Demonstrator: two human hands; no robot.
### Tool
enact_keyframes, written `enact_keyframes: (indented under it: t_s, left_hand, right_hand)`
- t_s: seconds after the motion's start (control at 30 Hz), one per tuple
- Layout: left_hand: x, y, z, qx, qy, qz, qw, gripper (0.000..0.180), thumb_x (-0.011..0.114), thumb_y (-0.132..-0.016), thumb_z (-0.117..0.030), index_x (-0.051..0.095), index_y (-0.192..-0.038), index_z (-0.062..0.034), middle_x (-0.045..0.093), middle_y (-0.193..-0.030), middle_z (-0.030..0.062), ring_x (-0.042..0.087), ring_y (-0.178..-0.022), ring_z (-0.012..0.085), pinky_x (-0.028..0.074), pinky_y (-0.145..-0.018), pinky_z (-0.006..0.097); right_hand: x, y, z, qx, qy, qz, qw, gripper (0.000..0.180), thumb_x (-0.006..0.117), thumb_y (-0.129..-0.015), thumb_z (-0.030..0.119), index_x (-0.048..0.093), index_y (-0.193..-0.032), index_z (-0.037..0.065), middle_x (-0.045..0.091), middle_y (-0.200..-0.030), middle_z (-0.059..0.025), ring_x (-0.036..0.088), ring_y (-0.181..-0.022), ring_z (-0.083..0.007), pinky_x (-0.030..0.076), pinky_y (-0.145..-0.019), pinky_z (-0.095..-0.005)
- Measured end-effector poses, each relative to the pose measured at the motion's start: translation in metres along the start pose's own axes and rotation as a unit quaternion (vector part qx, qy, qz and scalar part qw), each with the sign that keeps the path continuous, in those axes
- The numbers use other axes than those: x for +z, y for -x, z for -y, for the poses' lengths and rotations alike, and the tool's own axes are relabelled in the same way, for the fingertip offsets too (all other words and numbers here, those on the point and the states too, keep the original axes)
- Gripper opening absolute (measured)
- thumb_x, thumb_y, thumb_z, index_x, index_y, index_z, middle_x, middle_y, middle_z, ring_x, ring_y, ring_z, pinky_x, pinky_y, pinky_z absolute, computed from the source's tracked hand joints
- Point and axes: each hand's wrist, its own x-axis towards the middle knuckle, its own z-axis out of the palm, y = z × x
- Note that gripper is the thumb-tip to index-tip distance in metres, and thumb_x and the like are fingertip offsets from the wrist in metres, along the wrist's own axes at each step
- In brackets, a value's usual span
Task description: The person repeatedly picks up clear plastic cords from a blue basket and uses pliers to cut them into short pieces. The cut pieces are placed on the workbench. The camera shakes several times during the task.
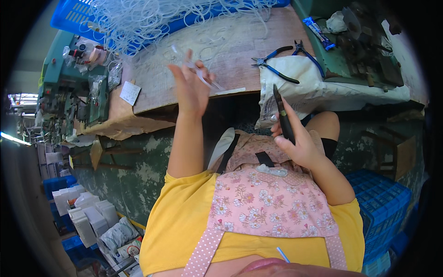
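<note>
My left hand (193,88) is raised at the table's near edge, thumb stretched away from the fingers. Across its fingers runs a narrow clear plastic piece (201,75), slightly blurred, that seems held between them. My right hand (297,138) is wrapped around black-handled pliers (286,122), tips pointing away from me. Just beyond it, two blue-handled cutting pliers (277,69) lie on a white cloth sack (288,90) at the table edge. The thin loops of clear plastic (152,23) at the back heap over a blue basket (76,16).
Green machines stand left (99,99) and right (364,46) of the wooden table (157,83). A paper slip (130,93) lies at the left, and a blue wrapper (318,33) at the right. Blue crates (378,198) stand low at my right, white boxes (83,224) low at my left.
</note>
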Motion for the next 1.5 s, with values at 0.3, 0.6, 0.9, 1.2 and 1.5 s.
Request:
enact_keyframes:
  t_s: [0.3, 0.6, 0.9, 1.2, 1.5]
  left_hand:
    - [0.025, 0.042, 0.009, -0.078, 0.196, 0.166, 0.963, 0.068, 0.048, -0.092, -0.021, 0.019, -0.153, -0.0184, 0.043, -0.083, 0.0013, 0.036, -0.062, 0.0099, 0.034, -0.055, 0.024]
    - [0.030, 0.044, 0.011, -0.016, 0.207, 0.193, 0.959, 0.069, 0.049, -0.093, -0.026, 0.018, -0.154, -0.0181, 0.036, -0.076, 0.0000, 0.029, -0.058, 0.0098, 0.029, -0.052, 0.024]
    - [0.036, 0.041, 0.012, -0.091, 0.270, 0.199, 0.938, 0.070, 0.050, -0.093, -0.026, 0.017, -0.154, -0.0152, 0.036, -0.075, -0.0002, 0.027, -0.057, 0.0099, 0.026, -0.052, 0.025]
    - [0.036, 0.023, 0.015, -0.251, 0.301, 0.257, 0.884, 0.074, 0.050, -0.093, -0.026, 0.011, -0.155, -0.0131, 0.035, -0.073, 0.0018, 0.029, -0.057, 0.0119, 0.026, -0.051, 0.026]
    - [0.037, 0.025, 0.021, -0.252, 0.230, 0.242, 0.908, 0.081, 0.051, -0.090, -0.039, 0.012, -0.153, -0.0066, 0.050, -0.104, 0.0101, 0.049, -0.087, 0.0192, 0.043, -0.070, 0.031]
  right_hand:
    - [0.013, 0.007, 0.023, -0.243, 0.392, 0.006, 0.887, 0.070, 0.074, -0.068, 0.015, 0.055, -0.135, 0.020, 0.053, -0.106, -0.0150, 0.056, -0.090, -0.0309, 0.047, -0.077, -0.0397]
    - [0.013, 0.012, 0.034, -0.255, 0.448, 0.026, 0.856, 0.077, 0.076, -0.063, 0.015, 0.053, -0.136, 0.021, 0.053, -0.104, -0.0138, 0.055, -0.086, -0.0295, 0.046, -0.074, -0.0391]
    - [0.008, 0.007, 0.027, -0.305, 0.523, -0.001, 0.796, 0.064, 0.065, -0.073, 0.007, 0.056, -0.134, 0.022, 0.052, -0.095, -0.0102, 0.054, -0.081, -0.0256, 0.048, -0.067, -0.0334]
    - [-0.009, 0.000, 0.030, -0.204, 0.333, -0.018, 0.920, 0.067, 0.074, -0.068, 0.003, 0.058, -0.131, 0.018, 0.054, -0.103, -0.0116, 0.055, -0.081, -0.0250, 0.047, -0.067, -0.0303]
    - [-0.005, -0.002, 0.035, -0.290, 0.422, 0.063, 0.857, 0.068, 0.073, -0.067, 0.009, 0.057, -0.133, 0.019, 0.055, -0.102, -0.0117, 0.056, -0.088, -0.0274, 0.045, -0.075, -0.0359]
